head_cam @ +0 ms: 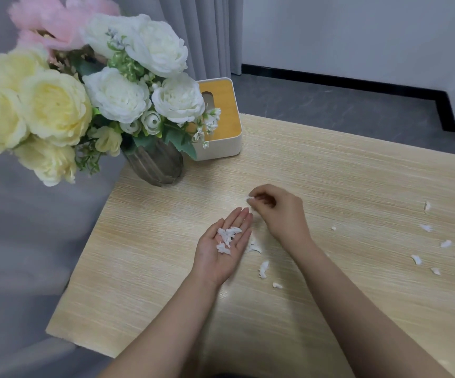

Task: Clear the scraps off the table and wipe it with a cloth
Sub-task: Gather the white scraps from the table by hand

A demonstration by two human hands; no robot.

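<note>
My left hand lies palm up over the light wooden table, fingers straight, carrying several white paper scraps in the palm. Just beyond its fingertips, my right hand curls its fingers and pinches a small white scrap at the table surface. More scraps lie loose beside the left hand and scattered at the right of the table. No cloth is in view.
A grey vase of white, yellow and pink flowers stands at the table's far left corner. A white tissue box with a wooden lid sits behind it. Grey floor and a white wall lie beyond the far edge.
</note>
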